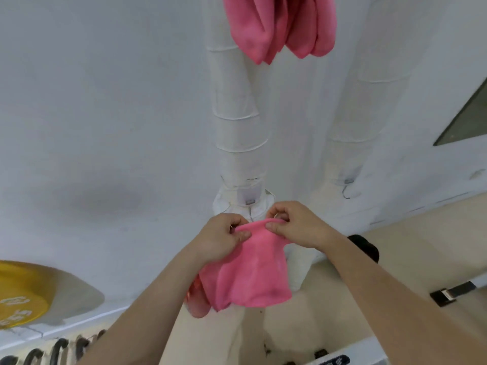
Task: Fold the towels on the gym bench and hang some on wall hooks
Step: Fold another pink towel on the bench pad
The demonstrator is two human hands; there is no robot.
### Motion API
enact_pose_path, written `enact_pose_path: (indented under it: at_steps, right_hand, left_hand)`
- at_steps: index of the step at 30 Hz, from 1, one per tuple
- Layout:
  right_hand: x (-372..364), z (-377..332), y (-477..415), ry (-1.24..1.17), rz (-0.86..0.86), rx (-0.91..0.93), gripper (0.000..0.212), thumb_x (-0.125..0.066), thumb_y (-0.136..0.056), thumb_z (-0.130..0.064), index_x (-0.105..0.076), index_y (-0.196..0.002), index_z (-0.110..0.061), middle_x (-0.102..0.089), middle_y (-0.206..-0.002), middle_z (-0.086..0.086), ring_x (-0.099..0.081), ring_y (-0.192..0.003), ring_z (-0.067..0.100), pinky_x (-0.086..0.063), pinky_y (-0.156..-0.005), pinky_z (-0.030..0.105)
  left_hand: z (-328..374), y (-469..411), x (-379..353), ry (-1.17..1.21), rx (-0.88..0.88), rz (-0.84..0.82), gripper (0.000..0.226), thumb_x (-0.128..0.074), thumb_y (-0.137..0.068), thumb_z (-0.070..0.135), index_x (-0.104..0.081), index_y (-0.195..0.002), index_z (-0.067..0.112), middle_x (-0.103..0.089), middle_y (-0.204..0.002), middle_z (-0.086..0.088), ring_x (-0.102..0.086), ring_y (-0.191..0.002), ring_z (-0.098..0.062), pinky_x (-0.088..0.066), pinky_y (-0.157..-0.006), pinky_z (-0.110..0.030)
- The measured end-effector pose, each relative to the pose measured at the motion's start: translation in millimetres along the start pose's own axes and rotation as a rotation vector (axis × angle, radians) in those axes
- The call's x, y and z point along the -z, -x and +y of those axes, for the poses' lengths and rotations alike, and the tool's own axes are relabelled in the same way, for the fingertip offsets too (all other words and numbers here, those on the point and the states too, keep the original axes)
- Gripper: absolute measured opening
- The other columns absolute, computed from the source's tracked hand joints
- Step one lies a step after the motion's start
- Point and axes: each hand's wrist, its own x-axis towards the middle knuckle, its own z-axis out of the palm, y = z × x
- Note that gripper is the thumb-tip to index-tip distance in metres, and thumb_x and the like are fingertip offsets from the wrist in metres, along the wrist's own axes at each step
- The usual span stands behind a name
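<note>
A pink towel [250, 272] hangs in front of the white wall, held by its top edge. My left hand [221, 238] pinches the left end of that edge and my right hand [295, 225] pinches the right end. Both hands are just below a small clear wall hook [249, 197] stuck on a white pipe. A second clear hook [347, 181] sits on the pipe to the right. Another pink towel [279, 27] hangs higher up at the top of the view. The gym bench is not in view.
Two white wrapped pipes [237, 114] run up the wall. A yellow weight plate [18, 296] leans at the lower left. A black strap [452, 292] lies on the beige floor at the right, with a dark object [365, 246] behind my right forearm.
</note>
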Motion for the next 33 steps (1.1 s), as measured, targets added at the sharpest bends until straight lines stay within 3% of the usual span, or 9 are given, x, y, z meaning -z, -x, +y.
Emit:
enact_pose_path:
  at_steps: [6,9,12,17,22,25,27,29,33]
  right_hand:
    - [-20,42,-65,0.087,0.247,-0.066,0.012,-0.066,-0.081,-0.012,-0.058,-0.078,-0.021,-0.052,-0.059,-0.009,-0.048,-0.055,0.011,-0.037,-0.056,0.024]
    - [-31,49,-81,0.151,0.328,-0.122,0.010,-0.059,-0.085,-0.012,-0.051,-0.084,-0.017,-0.054,-0.065,-0.003,-0.047,-0.058,0.014,-0.030,-0.054,0.030]
    - [-46,53,-91,0.150,0.372,-0.138,0.015,-0.059,-0.087,-0.012,-0.044,-0.083,-0.013,-0.055,-0.066,0.005,-0.046,-0.060,0.020,-0.027,-0.058,0.031]
    - [-63,61,-95,0.000,0.451,-0.191,0.018,-0.064,-0.082,-0.009,-0.049,-0.076,-0.016,-0.051,-0.063,-0.006,-0.048,-0.060,0.012,-0.039,-0.063,0.028]
    - [-70,68,-90,-0.018,0.500,-0.241,0.009,-0.065,-0.082,-0.016,-0.069,-0.088,-0.021,-0.055,-0.100,0.000,-0.052,-0.090,0.014,-0.037,-0.075,0.018]
    - [-77,65,-85,-0.096,0.420,-0.204,0.016,-0.066,-0.083,-0.023,-0.068,-0.099,-0.024,-0.058,-0.102,-0.001,-0.059,-0.085,0.009,-0.042,-0.072,0.012]
    - [-83,62,-82,-0.180,0.366,-0.194,0.020,-0.065,-0.084,-0.022,-0.066,-0.104,-0.025,-0.062,-0.100,0.001,-0.062,-0.089,0.013,-0.050,-0.083,0.025]
    - [-85,59,-78,-0.259,0.362,-0.215,0.015,-0.063,-0.087,-0.020,-0.065,-0.101,-0.023,-0.065,-0.093,-0.001,-0.064,-0.089,0.018,-0.052,-0.086,0.034]
    - [-82,53,-70,-0.202,0.248,-0.189,0.017,-0.050,-0.096,-0.027,-0.061,-0.107,-0.019,-0.066,-0.092,-0.006,-0.063,-0.088,0.014,-0.049,-0.078,0.026]
  left_hand:
    - [-39,-63,-19,-0.124,-0.042,0.202,0.023,-0.055,-0.067,-0.002,-0.049,-0.078,0.018,-0.059,-0.080,0.001,-0.054,-0.073,-0.021,-0.045,-0.065,-0.036]
    - [-53,-72,-23,-0.287,-0.118,0.210,0.025,-0.056,-0.067,-0.004,-0.059,-0.081,0.017,-0.056,-0.086,-0.002,-0.054,-0.075,-0.020,-0.041,-0.063,-0.030]
    - [-69,-75,-27,-0.374,-0.160,0.263,0.031,-0.064,-0.069,0.000,-0.069,-0.093,0.019,-0.059,-0.093,0.001,-0.055,-0.080,-0.017,-0.040,-0.065,-0.023]
    - [-76,-72,-39,-0.277,-0.041,0.301,0.013,-0.055,-0.086,0.023,-0.065,-0.093,0.020,-0.057,-0.086,0.010,-0.054,-0.080,-0.008,-0.041,-0.064,-0.014]
    - [-68,-68,-47,-0.335,-0.045,0.416,0.019,-0.060,-0.082,0.015,-0.072,-0.094,0.023,-0.056,-0.093,0.003,-0.047,-0.091,-0.020,-0.046,-0.071,-0.032]
    - [-64,-64,-56,-0.165,-0.104,0.377,0.028,-0.055,-0.087,0.016,-0.068,-0.111,0.021,-0.061,-0.108,0.002,-0.051,-0.100,-0.013,-0.045,-0.082,-0.025]
    - [-57,-61,-63,-0.099,-0.147,0.328,0.033,-0.053,-0.087,0.011,-0.065,-0.118,0.017,-0.064,-0.112,0.003,-0.055,-0.101,-0.009,-0.041,-0.090,-0.016]
    - [-52,-59,-66,0.086,-0.044,0.306,0.037,-0.051,-0.087,0.005,-0.064,-0.118,0.021,-0.065,-0.108,0.010,-0.058,-0.097,-0.003,-0.039,-0.086,-0.006]
    - [-48,-57,-66,0.272,0.185,0.231,0.041,-0.050,-0.088,0.007,-0.060,-0.118,0.032,-0.067,-0.104,0.013,-0.061,-0.095,0.001,-0.044,-0.078,-0.006]
